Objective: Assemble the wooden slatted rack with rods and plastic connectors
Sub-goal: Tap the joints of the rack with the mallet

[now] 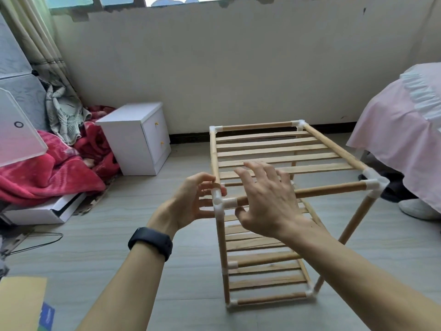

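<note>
While the left hand (191, 199) has its thumb and fingers curled round the white corner connector (218, 203) at the near left top of the rack (355, 218), what's the other one up to? (OP)

Right hand (269, 199) is spread wide and holding nothing. The fingers are fanned out, the palm is over the front top rod (334, 189) just beside that same connector, and the thumb sits just under the rod. Can't tell if the palm actually touches the wood tbh. (reply)

Ok, and where's the rack itself? (OP)

Standing upright on the floor (143, 187), right in front of the person, with its far end near the wall (238, 68). The top tier of slats (269, 140) runs from the hands back to the far rod, and there's another slatted tier low down by the floor. Every corner I can see has a white plastic piece on it.

Further out, there's a black band (150, 243) on the left wrist. Left of the rack a white cabinet (133, 144) sits by the wall, with a red blanket (47, 173) heaped beside it. Off to the right is a bed (393, 130) with a pink cover, and a white shoe (417, 209) is on the floor under its edge. (reply)
</note>
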`<act>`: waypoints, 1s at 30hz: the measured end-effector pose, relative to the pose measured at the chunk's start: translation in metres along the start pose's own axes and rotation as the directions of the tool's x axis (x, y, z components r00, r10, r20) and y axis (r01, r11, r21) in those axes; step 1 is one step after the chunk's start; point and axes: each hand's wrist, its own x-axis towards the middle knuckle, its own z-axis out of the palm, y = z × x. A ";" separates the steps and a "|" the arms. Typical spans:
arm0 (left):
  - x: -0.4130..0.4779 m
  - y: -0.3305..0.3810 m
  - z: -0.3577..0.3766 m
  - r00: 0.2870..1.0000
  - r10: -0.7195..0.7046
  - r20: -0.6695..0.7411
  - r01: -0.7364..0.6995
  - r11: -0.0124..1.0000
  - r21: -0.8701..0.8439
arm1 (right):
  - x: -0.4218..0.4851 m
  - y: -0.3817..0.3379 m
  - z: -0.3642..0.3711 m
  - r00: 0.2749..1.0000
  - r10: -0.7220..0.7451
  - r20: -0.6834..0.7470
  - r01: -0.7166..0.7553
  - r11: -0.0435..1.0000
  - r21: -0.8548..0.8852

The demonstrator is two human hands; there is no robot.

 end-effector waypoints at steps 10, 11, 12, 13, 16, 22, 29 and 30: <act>0.003 -0.007 0.013 0.997 0.039 0.061 -0.053 0.969 0.240 | -0.039 0.047 0.007 0.958 -0.132 -0.255 0.143 0.990 0.022; 0.002 -0.008 0.018 0.995 0.015 0.095 -0.034 0.977 0.208 | -0.044 0.053 0.006 0.956 -0.118 -0.270 0.132 0.991 0.034; 0.001 -0.009 0.023 0.992 -0.007 0.126 -0.016 0.983 0.183 | -0.047 0.059 0.005 0.954 -0.104 -0.280 0.121 0.992 0.043; 0.000 -0.009 0.028 0.988 -0.021 0.150 -0.004 0.986 0.165 | -0.051 0.065 0.004 0.954 -0.090 -0.285 0.107 0.993 0.047; -0.002 -0.012 0.046 0.980 -0.057 0.191 0.033 0.991 0.128 | -0.058 0.083 -0.001 0.962 -0.038 -0.271 0.052 0.998 0.045; -0.005 -0.017 0.066 0.981 -0.097 0.168 0.086 0.994 0.069 | -0.057 0.102 -0.004 0.971 0.007 -0.238 -0.005 1.000 0.011; -0.003 -0.013 0.087 0.985 -0.091 0.148 0.077 0.992 0.097 | -0.052 0.119 -0.007 0.977 0.089 -0.196 -0.089 0.996 0.008; -0.002 -0.015 0.091 0.986 -0.083 0.141 0.069 0.992 0.101 | -0.051 0.122 -0.007 0.977 0.125 -0.171 -0.125 0.992 0.008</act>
